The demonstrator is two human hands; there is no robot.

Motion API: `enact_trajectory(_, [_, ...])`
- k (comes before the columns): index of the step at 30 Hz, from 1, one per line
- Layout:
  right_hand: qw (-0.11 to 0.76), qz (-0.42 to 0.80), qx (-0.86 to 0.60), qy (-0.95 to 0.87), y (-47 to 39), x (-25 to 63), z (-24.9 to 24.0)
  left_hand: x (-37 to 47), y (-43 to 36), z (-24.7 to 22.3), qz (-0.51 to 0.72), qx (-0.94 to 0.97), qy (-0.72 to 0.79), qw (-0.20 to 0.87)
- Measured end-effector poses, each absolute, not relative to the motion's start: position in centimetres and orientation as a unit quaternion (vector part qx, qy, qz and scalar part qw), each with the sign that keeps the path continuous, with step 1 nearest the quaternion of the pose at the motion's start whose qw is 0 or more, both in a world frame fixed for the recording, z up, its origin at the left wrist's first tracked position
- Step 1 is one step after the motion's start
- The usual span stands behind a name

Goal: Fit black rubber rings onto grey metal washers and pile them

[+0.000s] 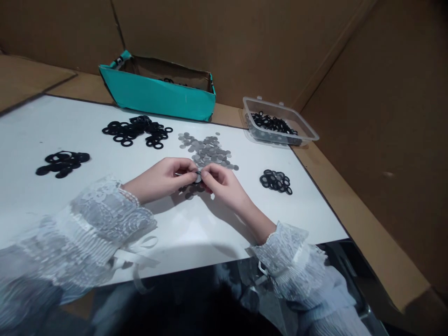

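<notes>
My left hand (164,179) and my right hand (224,186) meet over the middle of the white tabletop. Between their fingertips they pinch a small black ring with a grey disc in it (198,177), partly covered by the thumbs. Just beyond and beneath the fingers lies a loose heap of grey discs (210,151). To the right of my right hand is a small pile of black rings with grey centres (275,181). Farther left, a pile of open black rings (140,129) lies beyond my left hand, and dark round pieces (63,163) lie nearer the left side.
A teal box (161,95) with black pieces inside stands at the back edge. Right of it is a clear plastic container (304,128) holding many black rings with grey centres. Cardboard walls (227,46) enclose the white tabletop (168,247) at the back and right.
</notes>
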State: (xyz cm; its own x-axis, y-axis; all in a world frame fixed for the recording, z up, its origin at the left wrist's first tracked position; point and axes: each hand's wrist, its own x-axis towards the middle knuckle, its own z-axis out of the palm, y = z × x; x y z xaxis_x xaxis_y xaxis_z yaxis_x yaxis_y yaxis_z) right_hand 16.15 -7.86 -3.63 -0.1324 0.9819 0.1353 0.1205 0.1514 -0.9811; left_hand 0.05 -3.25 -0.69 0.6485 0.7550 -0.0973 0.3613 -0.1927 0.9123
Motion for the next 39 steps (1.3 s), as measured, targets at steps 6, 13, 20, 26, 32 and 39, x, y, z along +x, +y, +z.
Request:
enact_trajectory(6, [0.468, 0.47, -0.445, -0.602, -8.11, 16.12, -3.47, -0.23, -3.02, -0.38, 0.175, 0.759, 0.366, 0.509])
enact_trajectory(13, [0.473, 0.493, -0.424, -0.594, -8.16, 16.28, -3.13, -0.2, -3.03, -0.02, 0.186, 0.756, 0.351, 0.52])
enact_trajectory(20, [0.518, 0.468, -0.415, -0.583, -8.29, 15.91, -3.27, -0.11, -3.46, 0.01, 0.25, 0.746, 0.378, 0.488])
enact_trajectory(26, [0.503, 0.45, -0.443, -0.59, -8.54, 15.85, -3.35, -0.24, -3.37, 0.06, 0.299, 0.736, 0.413, 0.446])
enact_trajectory(32, [0.513, 0.478, -0.445, -0.557, -7.98, 15.95, -3.32, -0.13, -3.44, -0.05, 0.283, 0.738, 0.411, 0.454])
enact_trajectory(39, [0.511, 0.44, -0.453, -0.583, -7.94, 15.83, -3.43, 0.17, -3.72, -0.44, 0.267, 0.761, 0.398, 0.437])
